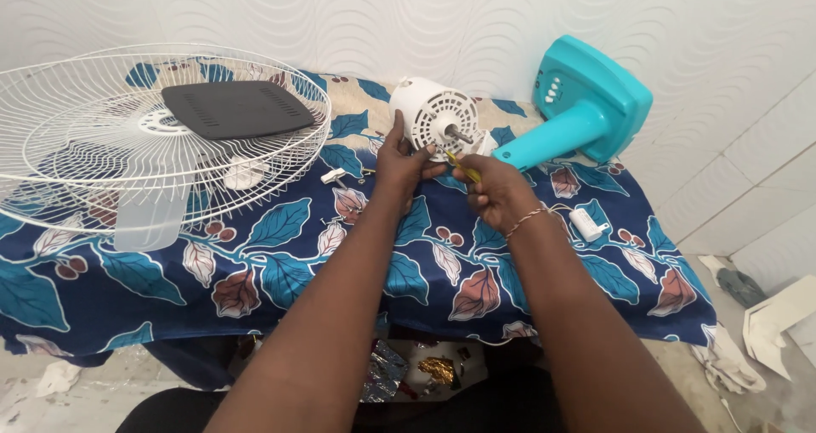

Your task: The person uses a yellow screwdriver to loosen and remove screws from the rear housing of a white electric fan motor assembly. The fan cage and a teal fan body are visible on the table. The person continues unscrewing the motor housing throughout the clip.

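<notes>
Your left hand [398,163] wraps its fingers around the round white slotted plastic fan motor housing [434,118] at twelve o'clock, steadying it, so your right hand [495,189], closed on a thin yellow-handled screwdriver [460,169], can meet its face. At ten o'clock, a white wire fan guard [102,135] rests on the leaf-patterned blue cloth tabletop [442,271].

No labels, signs or screens visible. Crumpled foil wrappers [399,378], silver and gold, on floor below bench's near edge.

Home repair corner, leaf-print cloth [280,229] over table, wavy white wall [408,16], tiled floor [765,399]
</notes>
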